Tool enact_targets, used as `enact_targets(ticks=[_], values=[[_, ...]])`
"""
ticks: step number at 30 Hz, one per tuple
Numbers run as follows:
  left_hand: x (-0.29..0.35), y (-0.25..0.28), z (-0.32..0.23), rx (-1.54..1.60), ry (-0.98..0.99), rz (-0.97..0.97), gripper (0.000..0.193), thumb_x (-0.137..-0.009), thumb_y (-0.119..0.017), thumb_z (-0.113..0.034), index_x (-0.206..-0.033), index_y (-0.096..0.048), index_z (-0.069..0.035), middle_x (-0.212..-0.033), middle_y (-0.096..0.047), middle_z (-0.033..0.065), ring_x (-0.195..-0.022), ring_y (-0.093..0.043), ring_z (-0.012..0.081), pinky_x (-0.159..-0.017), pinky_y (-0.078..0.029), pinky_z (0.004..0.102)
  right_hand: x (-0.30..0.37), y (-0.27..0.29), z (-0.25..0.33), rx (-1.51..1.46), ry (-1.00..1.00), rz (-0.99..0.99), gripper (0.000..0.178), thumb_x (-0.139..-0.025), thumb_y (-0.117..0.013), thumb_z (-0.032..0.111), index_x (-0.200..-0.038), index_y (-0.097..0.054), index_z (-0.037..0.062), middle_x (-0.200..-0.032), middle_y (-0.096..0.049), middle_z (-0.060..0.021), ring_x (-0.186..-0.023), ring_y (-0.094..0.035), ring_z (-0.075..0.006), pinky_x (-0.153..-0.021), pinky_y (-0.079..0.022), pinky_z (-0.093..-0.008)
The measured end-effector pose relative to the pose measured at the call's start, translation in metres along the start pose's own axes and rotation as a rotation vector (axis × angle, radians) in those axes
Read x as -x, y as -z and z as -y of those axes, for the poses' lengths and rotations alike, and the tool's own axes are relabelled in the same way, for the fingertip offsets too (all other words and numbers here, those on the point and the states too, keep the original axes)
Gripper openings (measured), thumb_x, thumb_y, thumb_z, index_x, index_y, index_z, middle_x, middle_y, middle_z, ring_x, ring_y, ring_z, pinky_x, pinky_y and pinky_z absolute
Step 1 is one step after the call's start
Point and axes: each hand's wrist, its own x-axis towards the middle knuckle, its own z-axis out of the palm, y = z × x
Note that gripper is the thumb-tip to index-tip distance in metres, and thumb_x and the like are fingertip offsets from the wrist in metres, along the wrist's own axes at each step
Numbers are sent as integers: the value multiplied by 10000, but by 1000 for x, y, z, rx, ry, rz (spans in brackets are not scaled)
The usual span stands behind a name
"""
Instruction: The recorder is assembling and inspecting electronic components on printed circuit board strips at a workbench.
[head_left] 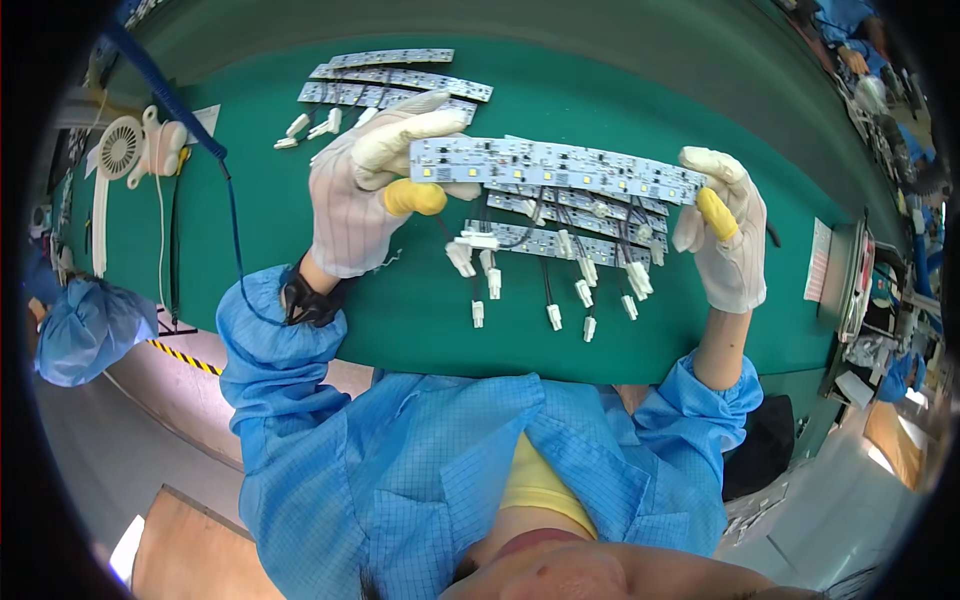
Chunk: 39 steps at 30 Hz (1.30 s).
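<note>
Between both hands I hold up a long white LED circuit board (555, 166), dotted with small chips and yellowish LEDs. My left hand (375, 180), in a striped white glove with a yellow thumb cot, pinches its left end. Its right end sits between the fingers and yellow-capped thumb of my right hand (722, 220). Beneath it on the green mat, more LED boards (575, 243) lie partly covered by the held one. Thin dark wires with white plug connectors (590, 290) trail from them toward me; which belong to the held board is hard to tell.
Behind my left hand lies another group of LED boards (395, 78) with white plugs. A small fan (122, 147) stands at the far left. A blue coiled cord (230, 200) runs to my left wrist strap (308, 300). Papers and a stacked rack (850, 280) stand at the right edge.
</note>
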Motion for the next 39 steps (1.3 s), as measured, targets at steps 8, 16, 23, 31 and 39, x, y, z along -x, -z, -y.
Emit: enact_targets(ticks=[8, 16, 23, 31, 39], values=[[-1, -10, -18, 585, 325, -145, 482, -844, -635, -207, -1232, -500, 44, -987, -653, 138, -888, -636, 178, -802, -486, 267, 1, -2, -2, 2, 5, 13, 502, -803, -658, 318, -1141, -522, -28, -956, -584, -45, -802, -531, -70, -695, -412, -187], [-10, -14, -13, 156, 580, -122, 368, -927, -525, -176, -1254, -513, -6, -852, -658, 64, -771, -585, 97, -773, -418, 225, 13, -9, 16, -217, -8, 182, 595, -778, -690, 352, -1178, -504, -47, -723, -615, -62, -520, -550, -77, -451, -380, -171], [-10, -18, -9, 90, 578, -132, 429, -932, -519, -280, -1259, -508, -2, -1025, -634, 80, -806, -607, 123, -757, -434, 216, 11, -4, 11, -255, 137, 237, 482, -808, -662, 239, -1171, -517, -43, -899, -646, -133, -553, -571, -102, -462, -419, -195], [-4, -22, -8, 197, 463, -292, 500, -903, -564, -344, -1224, -520, 37, -973, -656, 88, -796, -623, 109, -713, -437, 187, 10, 0, 13, -133, 46, 164, 472, -818, -660, 300, -1163, -535, 2, -692, -619, -44, -557, -567, -71, -451, -350, -181], [0, -18, -10, 309, 414, -325, 502, -895, -577, -329, -1229, -515, 40, -893, -682, 120, -812, -617, 107, -807, -433, 227, 6, -4, 5, -175, 71, 154, 590, -788, -674, 415, -1176, -522, -4, -733, -623, -49, -565, -575, -78, -479, -384, -184]])
